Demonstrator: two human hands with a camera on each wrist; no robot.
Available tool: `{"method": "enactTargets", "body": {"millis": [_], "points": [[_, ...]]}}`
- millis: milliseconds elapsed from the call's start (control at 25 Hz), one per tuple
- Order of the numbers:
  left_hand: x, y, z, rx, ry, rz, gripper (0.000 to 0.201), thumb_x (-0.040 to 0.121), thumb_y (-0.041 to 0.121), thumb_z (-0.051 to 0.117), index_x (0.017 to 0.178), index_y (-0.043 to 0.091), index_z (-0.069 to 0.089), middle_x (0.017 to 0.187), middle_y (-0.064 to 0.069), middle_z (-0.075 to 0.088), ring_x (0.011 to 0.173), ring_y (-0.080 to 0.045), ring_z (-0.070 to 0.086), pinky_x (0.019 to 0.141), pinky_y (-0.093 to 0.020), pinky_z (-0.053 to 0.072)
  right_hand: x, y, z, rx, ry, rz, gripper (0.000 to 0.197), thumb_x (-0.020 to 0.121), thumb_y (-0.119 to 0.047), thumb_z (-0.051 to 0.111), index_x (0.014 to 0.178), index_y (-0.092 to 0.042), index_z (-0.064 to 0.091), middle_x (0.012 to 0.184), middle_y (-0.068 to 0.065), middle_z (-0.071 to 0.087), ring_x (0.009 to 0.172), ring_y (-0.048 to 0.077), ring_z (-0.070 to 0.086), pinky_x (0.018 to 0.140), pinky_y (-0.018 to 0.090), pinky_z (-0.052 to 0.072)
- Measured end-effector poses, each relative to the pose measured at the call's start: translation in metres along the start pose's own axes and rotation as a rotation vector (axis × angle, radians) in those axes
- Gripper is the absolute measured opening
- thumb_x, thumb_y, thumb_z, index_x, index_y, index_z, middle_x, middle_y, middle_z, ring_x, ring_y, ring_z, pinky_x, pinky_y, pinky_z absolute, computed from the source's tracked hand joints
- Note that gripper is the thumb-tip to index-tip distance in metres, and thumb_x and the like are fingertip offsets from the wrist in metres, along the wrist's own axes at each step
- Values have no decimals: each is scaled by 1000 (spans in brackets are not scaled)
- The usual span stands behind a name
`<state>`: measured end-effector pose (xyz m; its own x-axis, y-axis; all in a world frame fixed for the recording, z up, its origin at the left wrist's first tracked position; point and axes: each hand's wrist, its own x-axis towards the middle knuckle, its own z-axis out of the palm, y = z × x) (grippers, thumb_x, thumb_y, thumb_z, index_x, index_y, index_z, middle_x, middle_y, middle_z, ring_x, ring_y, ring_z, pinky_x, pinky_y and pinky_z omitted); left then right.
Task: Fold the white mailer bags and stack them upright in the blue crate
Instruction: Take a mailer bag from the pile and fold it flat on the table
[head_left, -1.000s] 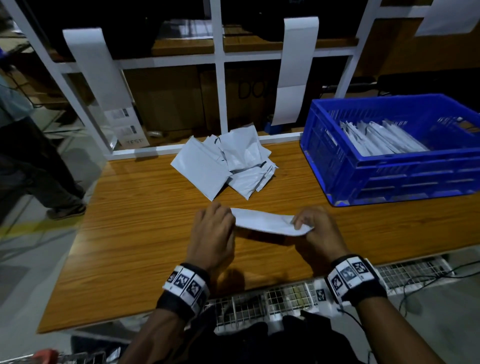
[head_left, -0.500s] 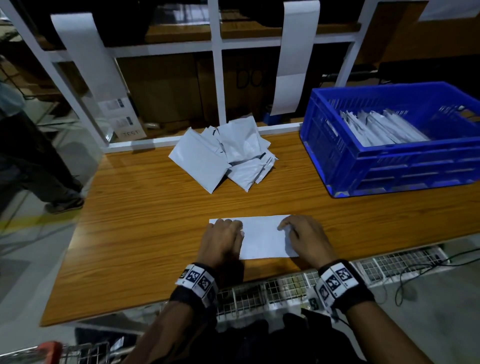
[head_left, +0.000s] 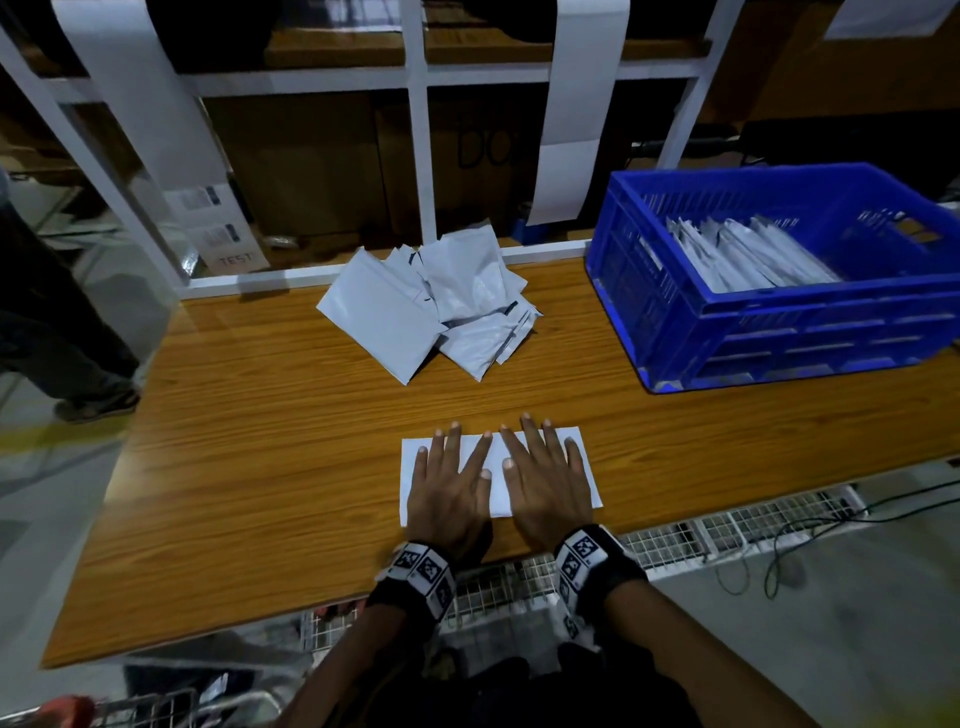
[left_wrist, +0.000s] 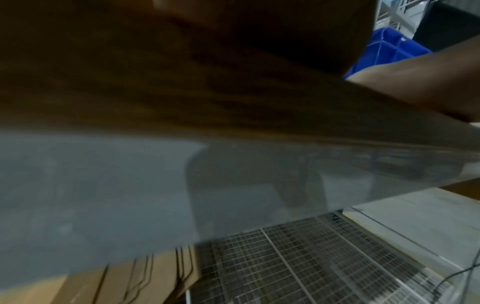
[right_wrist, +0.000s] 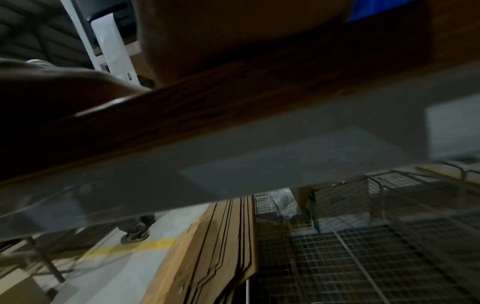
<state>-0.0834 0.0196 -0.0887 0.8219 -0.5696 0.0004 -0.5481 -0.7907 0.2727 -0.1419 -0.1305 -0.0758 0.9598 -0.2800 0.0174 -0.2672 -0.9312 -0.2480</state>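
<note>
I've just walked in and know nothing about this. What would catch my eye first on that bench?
Two hands, the left hand and the right hand, lie flat with fingers spread on a white bag at the near edge of the wooden table. Behind them sits a loose heap of white bags. At the far right a bright blue crate holds a row of folded bags standing on edge.
</note>
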Motion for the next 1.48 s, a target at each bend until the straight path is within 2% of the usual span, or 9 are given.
{"method": "enactTargets", "body": {"millis": [160,280,520,600,720,840,1080,1360,1480], "points": [[-6,-6,-6,41,16,-38,56,104,39,17,158,31,26,167,-7,19,153,-32,17,123,-51,18,1,16,-2,-65,-23,29,61,100,-45,13,158,-32,22,166,0,17,153,26,15,121,53,13],[-11,-15,-13,44,0,-117,55,105,38,12,160,35,9,169,2,2,155,-27,-1,125,-48,3,3,35,-7,-132,-89,88,58,102,-45,15,159,-33,12,168,-3,7,154,26,7,121,55,10],[-8,-18,-17,6,-19,-142,71,92,49,-11,160,39,7,169,7,2,156,-24,-2,124,-47,-2,10,50,-28,-134,-212,276,59,105,-46,15,160,-28,0,168,-1,-7,154,32,-5,122,56,6],[-6,-19,-16,17,-9,-126,71,93,48,-10,160,37,10,169,5,5,156,-26,1,124,-48,0,20,38,-36,-123,-169,305,60,105,-44,19,160,-22,6,168,4,1,152,38,0,120,58,11],[-7,-21,-13,12,-2,-131,63,99,46,5,158,34,26,166,1,20,153,-30,17,123,-52,13,26,-5,-31,-113,-94,101,60,105,-41,27,159,-23,9,167,6,8,152,39,5,118,58,16],[-8,-22,-11,5,8,-132,57,102,43,19,154,31,39,161,-1,34,149,-32,31,118,-54,26,18,-32,-11,-93,-129,-7,56,105,-43,19,159,-29,15,168,3,10,153,36,5,120,55,16],[-15,-32,-13,-4,27,-127,57,103,42,17,155,32,36,163,1,31,150,-30,29,119,-54,24,6,18,-7,-120,-106,88,62,99,-60,10,158,-40,16,167,-4,14,154,28,9,122,53,9],[-18,-41,-18,-20,2,-124,66,98,47,-2,161,32,12,169,5,6,156,-24,3,124,-48,1,1,51,-27,-111,-164,304,64,102,-57,13,160,-31,5,168,-1,3,154,29,3,121,56,10],[-18,-41,-19,-13,-45,-125,63,101,45,0,161,31,3,169,5,-2,156,-22,-4,125,-47,-3,12,27,-38,16,-112,347,61,103,-51,21,157,-24,15,165,6,18,151,34,12,118,56,18]]}}
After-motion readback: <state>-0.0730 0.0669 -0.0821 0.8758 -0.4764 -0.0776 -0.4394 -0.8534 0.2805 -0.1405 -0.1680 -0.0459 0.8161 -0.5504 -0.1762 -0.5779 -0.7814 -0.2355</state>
